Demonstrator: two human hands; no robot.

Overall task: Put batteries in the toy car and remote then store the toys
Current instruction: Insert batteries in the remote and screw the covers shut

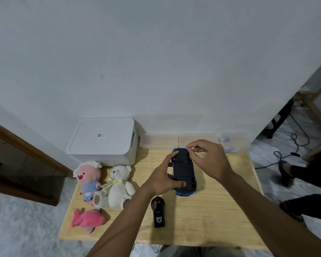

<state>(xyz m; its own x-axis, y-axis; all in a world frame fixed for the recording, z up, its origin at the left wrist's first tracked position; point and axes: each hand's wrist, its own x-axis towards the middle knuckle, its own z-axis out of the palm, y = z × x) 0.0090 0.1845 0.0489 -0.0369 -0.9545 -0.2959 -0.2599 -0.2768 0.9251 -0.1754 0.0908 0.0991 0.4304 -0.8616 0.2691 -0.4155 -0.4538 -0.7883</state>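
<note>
Both forearms come up from the bottom edge and they're bare all the way, no sleeves anywhere in sight. Left hand [162,178], nothing on it: no glove, no ring to be made out, no watch or band at the wrist. Right hand [209,159], same story, bare fingers, bare wrist. Down at the very bottom, between the arms, there's a strip of grey-beige cloth [202,251], some garment, too cropped to identify.

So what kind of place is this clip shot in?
Probably a room in a home, not a workshop: a low wooden table set against a plain white wall, carpeted floor around it, and plush toys beside a white storage box.
</note>
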